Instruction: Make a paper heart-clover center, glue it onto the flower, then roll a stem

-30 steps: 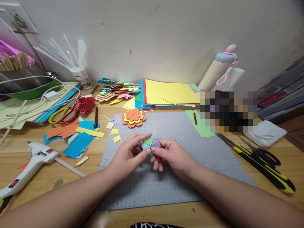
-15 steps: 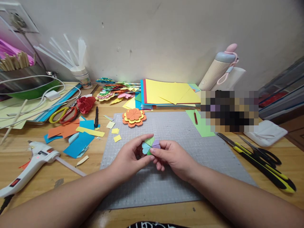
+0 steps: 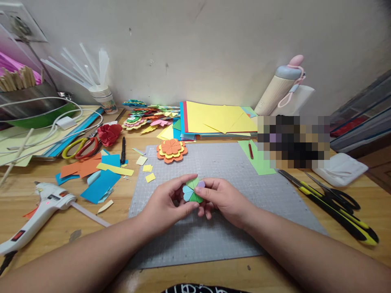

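Observation:
Both my hands hold a small paper flower [image 3: 192,190] of green, light blue and purple heart-shaped petals just above the grey cutting mat [image 3: 232,171]. My left hand [image 3: 166,205] pinches its left side, thumb under and forefinger over it. My right hand [image 3: 222,201] grips its right side, thumb pressed on the petals. An orange and yellow layered paper flower [image 3: 172,150] lies on the mat's far left corner.
A white glue gun [image 3: 36,213] lies at the left. Paper scraps [image 3: 97,175], yellow and red scissors [image 3: 80,147], a red paper rose [image 3: 110,133] and finished flowers [image 3: 143,116] sit further back. Coloured sheets [image 3: 218,120] are stacked behind the mat. Black scissors [image 3: 339,197] and a yellow-black cutter [image 3: 332,213] lie right.
The small flower has been turned between my fingers: more green petal now shows at its lower right and less purple. Both hands stayed in place over the mat.

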Demonstrator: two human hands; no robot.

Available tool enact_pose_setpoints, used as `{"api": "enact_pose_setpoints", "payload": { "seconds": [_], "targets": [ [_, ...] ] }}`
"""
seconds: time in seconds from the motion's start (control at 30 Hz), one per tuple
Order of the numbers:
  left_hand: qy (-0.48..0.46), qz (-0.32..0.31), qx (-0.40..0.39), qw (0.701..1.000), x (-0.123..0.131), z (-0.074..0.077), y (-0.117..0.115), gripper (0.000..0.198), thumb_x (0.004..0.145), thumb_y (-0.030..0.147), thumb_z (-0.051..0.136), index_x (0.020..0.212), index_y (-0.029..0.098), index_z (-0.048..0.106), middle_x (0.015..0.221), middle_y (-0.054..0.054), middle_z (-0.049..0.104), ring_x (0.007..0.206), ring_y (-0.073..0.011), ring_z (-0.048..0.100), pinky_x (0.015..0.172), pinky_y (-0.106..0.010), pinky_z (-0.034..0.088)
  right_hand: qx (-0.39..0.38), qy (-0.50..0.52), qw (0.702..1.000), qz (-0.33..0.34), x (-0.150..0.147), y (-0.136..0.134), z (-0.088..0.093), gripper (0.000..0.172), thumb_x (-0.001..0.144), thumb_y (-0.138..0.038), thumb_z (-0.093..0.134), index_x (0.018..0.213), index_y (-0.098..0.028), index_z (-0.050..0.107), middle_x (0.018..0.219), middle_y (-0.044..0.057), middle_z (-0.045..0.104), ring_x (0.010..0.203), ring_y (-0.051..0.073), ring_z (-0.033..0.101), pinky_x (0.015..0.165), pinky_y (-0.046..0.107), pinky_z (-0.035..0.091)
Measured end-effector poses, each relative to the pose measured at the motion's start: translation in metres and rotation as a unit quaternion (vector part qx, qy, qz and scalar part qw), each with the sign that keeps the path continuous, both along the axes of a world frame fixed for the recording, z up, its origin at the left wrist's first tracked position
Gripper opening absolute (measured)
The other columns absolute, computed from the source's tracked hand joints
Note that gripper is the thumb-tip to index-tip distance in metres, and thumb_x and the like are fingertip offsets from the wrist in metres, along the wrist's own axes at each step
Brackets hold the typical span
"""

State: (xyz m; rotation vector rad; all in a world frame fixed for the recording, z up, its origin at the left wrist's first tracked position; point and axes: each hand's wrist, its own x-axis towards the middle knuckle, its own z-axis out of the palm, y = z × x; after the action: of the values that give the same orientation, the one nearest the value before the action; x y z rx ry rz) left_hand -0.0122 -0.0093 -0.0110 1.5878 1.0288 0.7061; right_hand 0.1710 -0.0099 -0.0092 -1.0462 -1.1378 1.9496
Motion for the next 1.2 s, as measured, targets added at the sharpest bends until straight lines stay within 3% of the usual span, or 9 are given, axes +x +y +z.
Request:
{"api": "enact_pose_setpoints", "payload": {
  "seconds": [0.37, 0.57, 0.8, 1.2],
  "targets": [
    [0.014, -0.002, 0.003, 1.000, -0.0007, -0.0004, -0.0016, 0.058, 0.077, 0.031, 0.067, 0.131, 0.018, 0.052, 0.080, -0.004, 0.066, 0.067, -0.0153, 0.059, 0.063, -0.031, 0.050, 0.016, -0.044, 0.999, 0.009, 0.0031, 0.0028, 0.0013, 0.031, 0.075, -0.046, 0.072, 0.081, -0.017, 0.061, 0.069, 0.002, 0.063, 0.059, 0.012, 0.061, 0.043, 0.020, 0.045],
    [0.004, -0.003, 0.012, 1.000, -0.0005, -0.0021, -0.0008, 0.056, 0.076, 0.031, 0.069, 0.130, 0.019, 0.055, 0.080, -0.004, 0.067, 0.065, -0.0148, 0.059, 0.061, -0.029, 0.050, 0.027, -0.038, 0.999, -0.002, 0.0036, 0.0033, -0.0005, 0.028, 0.075, -0.039, 0.074, 0.072, -0.018, 0.056, 0.061, 0.000, 0.063, 0.056, 0.011, 0.059, 0.045, 0.020, 0.045],
    [0.018, -0.029, 0.018, 0.999, -0.0004, 0.0000, -0.0011, 0.058, 0.077, 0.031, 0.066, 0.132, 0.016, 0.052, 0.089, -0.008, 0.069, 0.067, -0.0158, 0.060, 0.064, -0.032, 0.051, -0.023, 0.006, 0.999, 0.023, 0.0060, 0.0051, 0.0002, 0.024, 0.075, -0.035, 0.075, 0.074, -0.015, 0.062, 0.063, -0.001, 0.064, 0.057, 0.009, 0.060, 0.047, 0.018, 0.045],
    [-0.017, -0.027, 0.000, 0.999, -0.0007, -0.0033, -0.0001, 0.065, 0.075, 0.030, 0.071, 0.135, 0.020, 0.048, 0.076, 0.000, 0.061, 0.064, -0.0132, 0.056, 0.058, -0.027, 0.048, -0.005, -0.024, 0.999, -0.028, 0.0027, 0.0038, -0.0013, 0.029, 0.071, -0.040, 0.077, 0.066, -0.017, 0.061, 0.056, -0.001, 0.063, 0.048, 0.008, 0.055, 0.046, 0.020, 0.042]
  ]
}}
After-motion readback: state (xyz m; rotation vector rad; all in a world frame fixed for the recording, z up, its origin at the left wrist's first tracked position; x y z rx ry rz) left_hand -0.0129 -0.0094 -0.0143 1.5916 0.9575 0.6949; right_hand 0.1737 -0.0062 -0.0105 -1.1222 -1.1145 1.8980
